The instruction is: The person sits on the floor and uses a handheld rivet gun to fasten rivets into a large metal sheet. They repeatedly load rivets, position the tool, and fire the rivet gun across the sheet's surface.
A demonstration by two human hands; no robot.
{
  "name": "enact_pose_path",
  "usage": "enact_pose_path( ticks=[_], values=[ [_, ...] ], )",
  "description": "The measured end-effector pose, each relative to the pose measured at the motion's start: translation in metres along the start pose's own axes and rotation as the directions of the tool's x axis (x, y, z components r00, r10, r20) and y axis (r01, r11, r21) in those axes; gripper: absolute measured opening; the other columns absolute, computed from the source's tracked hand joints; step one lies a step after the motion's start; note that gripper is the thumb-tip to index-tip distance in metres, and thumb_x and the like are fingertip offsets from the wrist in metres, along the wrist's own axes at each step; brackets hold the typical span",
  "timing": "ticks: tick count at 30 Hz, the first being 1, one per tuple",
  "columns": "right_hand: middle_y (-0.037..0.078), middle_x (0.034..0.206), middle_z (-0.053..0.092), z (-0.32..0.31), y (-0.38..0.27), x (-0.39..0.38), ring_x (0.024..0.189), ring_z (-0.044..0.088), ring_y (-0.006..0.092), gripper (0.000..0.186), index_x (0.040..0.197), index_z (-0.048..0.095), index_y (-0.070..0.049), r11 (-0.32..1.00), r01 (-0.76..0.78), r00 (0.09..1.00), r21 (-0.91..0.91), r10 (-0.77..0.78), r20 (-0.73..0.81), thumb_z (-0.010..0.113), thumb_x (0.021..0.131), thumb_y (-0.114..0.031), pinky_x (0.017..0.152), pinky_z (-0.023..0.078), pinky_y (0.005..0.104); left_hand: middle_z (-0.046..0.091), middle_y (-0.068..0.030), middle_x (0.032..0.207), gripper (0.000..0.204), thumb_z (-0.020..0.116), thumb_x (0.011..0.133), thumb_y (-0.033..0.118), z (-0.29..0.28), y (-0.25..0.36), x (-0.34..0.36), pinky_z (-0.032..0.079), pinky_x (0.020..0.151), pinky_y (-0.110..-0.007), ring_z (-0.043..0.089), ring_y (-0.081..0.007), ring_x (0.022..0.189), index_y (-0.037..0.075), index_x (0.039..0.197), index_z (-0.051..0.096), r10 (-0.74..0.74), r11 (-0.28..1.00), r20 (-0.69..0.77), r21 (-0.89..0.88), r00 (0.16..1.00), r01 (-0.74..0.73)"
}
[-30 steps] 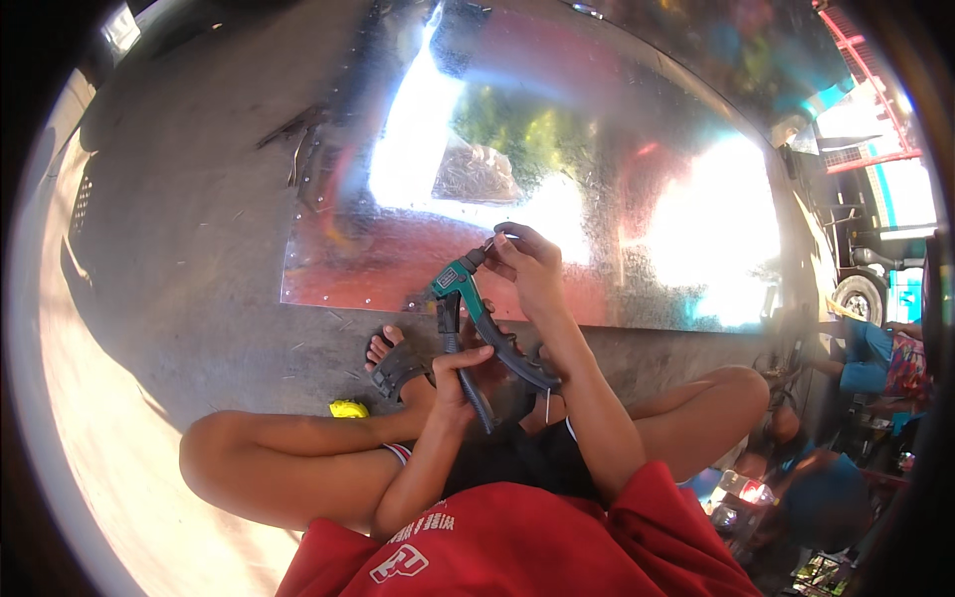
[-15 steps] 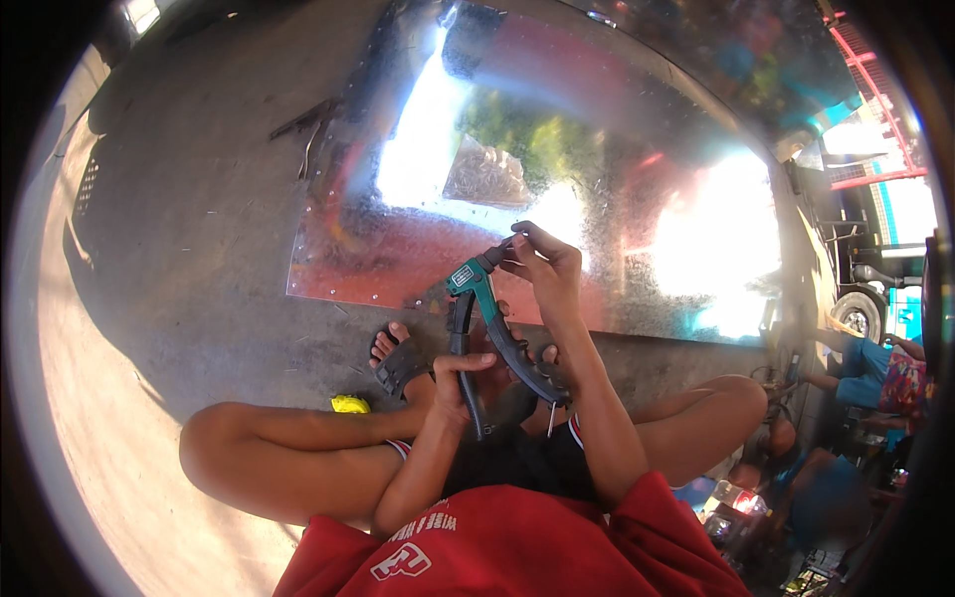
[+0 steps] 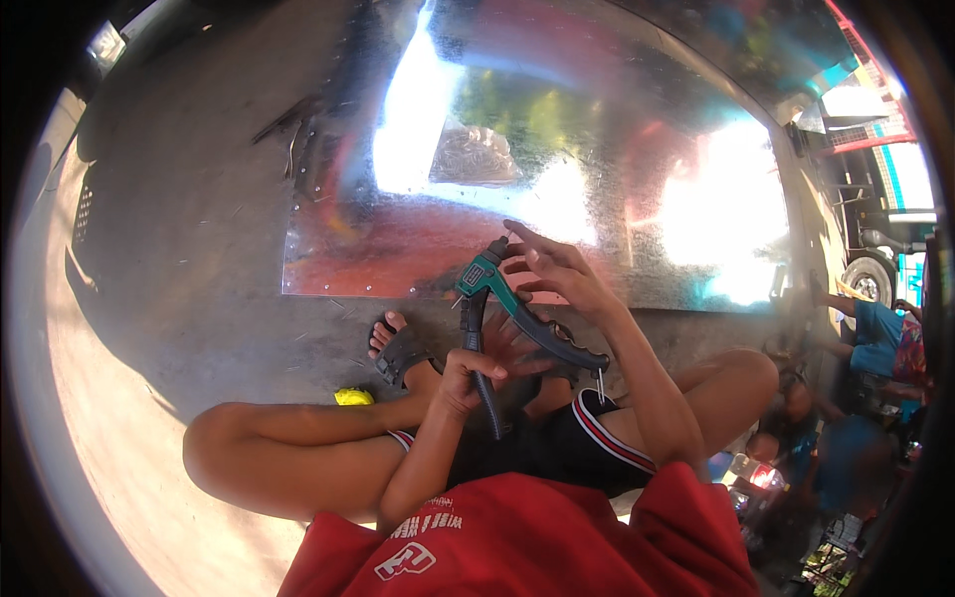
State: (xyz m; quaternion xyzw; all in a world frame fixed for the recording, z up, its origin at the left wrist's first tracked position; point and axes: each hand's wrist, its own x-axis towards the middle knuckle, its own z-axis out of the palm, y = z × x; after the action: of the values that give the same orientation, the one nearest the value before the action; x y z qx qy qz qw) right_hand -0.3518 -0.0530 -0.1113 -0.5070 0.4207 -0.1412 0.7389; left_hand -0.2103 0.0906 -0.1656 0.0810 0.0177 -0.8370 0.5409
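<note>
A hand riveter [image 3: 502, 291] with a green body and black handles stands in front of me, its handles spread apart and its nose pointing up and away. My left hand [image 3: 470, 376] holds the left handle, the thumb laid across it and the fingers stretched out behind. Beside the nose is my right hand [image 3: 557, 274], fingers spread, with the index fingertip at a thin pin [image 3: 508, 235] sticking out of the nose. Whether that fingertip presses on the pin I cannot tell.
A shiny metal sheet [image 3: 597, 264] lies on the floor ahead, bearing a clear plastic bag of small pieces [image 3: 476, 157]. Dark tools [image 3: 284, 121] rest by its left edge. A yellow object [image 3: 353, 396] sits near my sandalled foot [image 3: 398, 348]. Other people [image 3: 875, 343] are at the right.
My right hand's fingers have spread from a pinch at the riveter's nose. The riveter's right handle has swung outward, widening the gap between handles. My left hand's fingers have stretched out.
</note>
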Motion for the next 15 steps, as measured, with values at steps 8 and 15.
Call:
enact_pose_path(
  ticks=[8,15],
  values=[
    [0.013,0.127,0.059,-0.069,-0.023,0.005,0.11,0.061,0.0237,0.063,0.148,0.038,-0.005,0.998,-0.002,0.985,-0.069,-0.01,-0.17,0.052,0.1,-0.043,0.09,0.051,0.0378,0.052,-0.0146,0.135,0.087,0.06,0.059,0.008,-0.019,-0.012,0.097,0.038,0.104,-0.049,0.052,-0.0328,0.12,0.006,0.143,0.04,0.044,0.922,0.336,-0.377,0.941,0.092],
    [0.005,0.113,0.059,-0.11,0.034,0.1,0.101,0.058,0.0204,0.066,0.122,0.057,-0.009,0.927,-0.374,0.927,0.029,0.374,-0.023,0.049,0.093,-0.067,0.087,0.047,0.0375,0.055,-0.0148,0.127,0.066,0.058,0.073,0.013,-0.049,-0.002,0.146,0.046,0.095,-0.038,0.055,-0.0262,0.114,0.003,0.137,0.046,0.097,0.852,-0.272,0.52,0.957,0.061]
  ],
)
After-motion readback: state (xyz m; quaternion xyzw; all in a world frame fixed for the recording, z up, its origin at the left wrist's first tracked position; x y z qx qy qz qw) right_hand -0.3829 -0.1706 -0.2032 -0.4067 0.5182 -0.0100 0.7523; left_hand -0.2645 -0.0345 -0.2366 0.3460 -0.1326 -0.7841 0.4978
